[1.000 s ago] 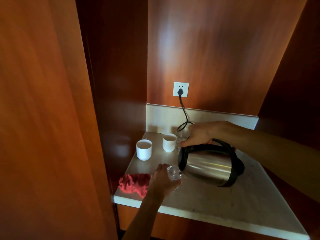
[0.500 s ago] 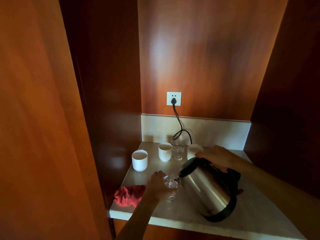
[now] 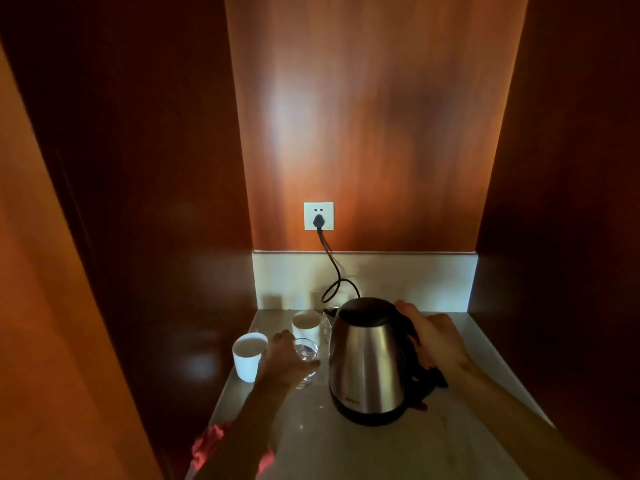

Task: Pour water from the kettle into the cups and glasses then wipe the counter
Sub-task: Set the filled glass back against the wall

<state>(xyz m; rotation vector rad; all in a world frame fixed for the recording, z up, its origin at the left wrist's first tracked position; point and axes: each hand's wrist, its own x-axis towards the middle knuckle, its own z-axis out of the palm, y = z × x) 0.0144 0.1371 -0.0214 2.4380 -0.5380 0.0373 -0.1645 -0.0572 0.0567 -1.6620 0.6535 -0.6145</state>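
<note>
A steel kettle (image 3: 369,362) with a black lid stands upright on the pale counter (image 3: 346,448). My right hand (image 3: 434,336) grips its black handle on the right side. My left hand (image 3: 282,362) is wrapped around a clear glass (image 3: 307,353) holding water, just left of the kettle. One white cup (image 3: 247,355) stands left of that hand, and another white cup (image 3: 306,325) stands behind the glass. A second glass (image 3: 325,327) is half hidden behind the kettle. A red cloth (image 3: 207,448) lies at the counter's front left, partly under my forearm.
A black cord (image 3: 334,271) runs from the wall socket (image 3: 318,216) down behind the kettle. Dark wooden walls close in the niche on the left, back and right. A low white backsplash (image 3: 415,282) lines the rear.
The kettle has swung from tilted over the glass back to upright and now stands on the counter. My left hand stays on the glass. The camera has moved closer and tilted up.
</note>
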